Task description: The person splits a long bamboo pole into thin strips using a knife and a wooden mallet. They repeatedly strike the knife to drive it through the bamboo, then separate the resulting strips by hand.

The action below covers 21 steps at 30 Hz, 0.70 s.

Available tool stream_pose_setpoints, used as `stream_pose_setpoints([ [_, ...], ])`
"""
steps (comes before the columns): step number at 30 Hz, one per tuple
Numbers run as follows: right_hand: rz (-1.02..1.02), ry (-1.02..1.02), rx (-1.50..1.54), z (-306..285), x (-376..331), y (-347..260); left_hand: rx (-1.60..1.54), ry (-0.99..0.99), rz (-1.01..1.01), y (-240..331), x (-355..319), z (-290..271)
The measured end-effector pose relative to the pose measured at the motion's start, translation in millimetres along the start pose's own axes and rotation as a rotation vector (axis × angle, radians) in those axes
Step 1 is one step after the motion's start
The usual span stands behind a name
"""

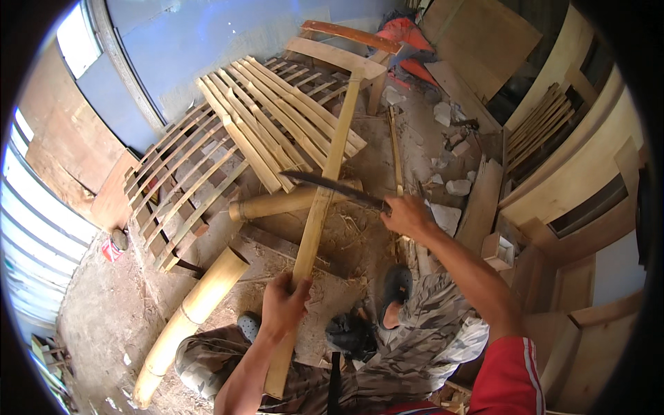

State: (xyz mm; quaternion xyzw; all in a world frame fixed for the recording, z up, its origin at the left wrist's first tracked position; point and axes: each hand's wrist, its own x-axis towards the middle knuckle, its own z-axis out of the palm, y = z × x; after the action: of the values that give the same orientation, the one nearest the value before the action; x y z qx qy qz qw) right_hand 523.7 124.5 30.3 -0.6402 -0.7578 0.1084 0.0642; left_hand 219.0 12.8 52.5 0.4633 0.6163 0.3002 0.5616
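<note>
A long split bamboo strip [319,214] slants up and away from my lap, its far end against a wooden bench-like frame [339,55]. My left hand [284,304] is closed around its lower part. In my right hand [409,219] is the handle of a long dark-bladed machete [339,187], which lies across the strip at about its middle, tip pointing left. Beneath the blade, a thick bamboo pole section [277,205] rests on the ground. Several split bamboo strips [238,138] lie side by side on a slatted bamboo rack [183,159] beyond.
Another thick bamboo pole [192,315] lies by my left knee. A dark plank [294,252] and shavings cover the ground before my feet. Rubble [456,187] and boards are on the right, beside wooden furniture frames [574,200]. A blue wall [187,48] stands behind the rack.
</note>
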Motion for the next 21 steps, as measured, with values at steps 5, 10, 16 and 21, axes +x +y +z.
stream_pose_setpoints([
  [5, -0.323, -0.012, -0.086, 23.6, -21.4, -31.3, 0.037, 0.049, 0.035, 0.7, 2.6, 2.2],
  [10, -0.051, -0.019, 0.046, 12.6, -9.2, -22.3, 0.096, 0.061, 0.033, -5.1, 6.5, 1.5],
  [16, -0.141, 0.026, 0.013, 25.4, -17.8, -18.1, 0.327, 0.145, 0.173, -30.3, 3.5, 7.1],
  [21, -0.322, 0.0, -0.07, 16.3, -30.4, -55.3, 0.495, 0.228, 0.209, -16.8, 8.7, 12.3],
])
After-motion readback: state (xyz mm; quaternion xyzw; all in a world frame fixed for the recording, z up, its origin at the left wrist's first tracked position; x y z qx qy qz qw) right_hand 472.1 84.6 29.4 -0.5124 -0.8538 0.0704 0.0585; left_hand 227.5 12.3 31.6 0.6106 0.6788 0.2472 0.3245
